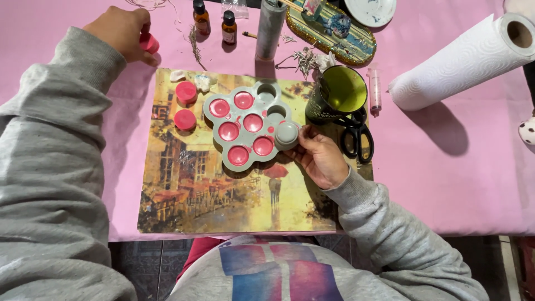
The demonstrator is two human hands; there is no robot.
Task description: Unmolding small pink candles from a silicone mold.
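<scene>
A grey, flower-shaped silicone mould (248,129) with round cavities, most of them filled with pink cast pieces, is seen lying on a printed street-scene placemat (223,195) on the pink-covered worktop (446,167). Its right edge is gripped by the right hand (320,159), the fingers closed round one lobe, which is turned up so that its grey underside shows. A small pink round disc (149,43) is held in the closed grip of the left hand (122,33), well apart from the mould at the far left. Two more pink discs (185,106) are set just beside the mould.

The mould is judged soft, light and floppy; it is best taken at the rim and flexed one cavity at a time. The cast discs look rigid but possibly brittle at the edges.

A green-lined mug (337,92), black scissors (356,136) and a paper towel roll (462,61) lie to the right.
</scene>
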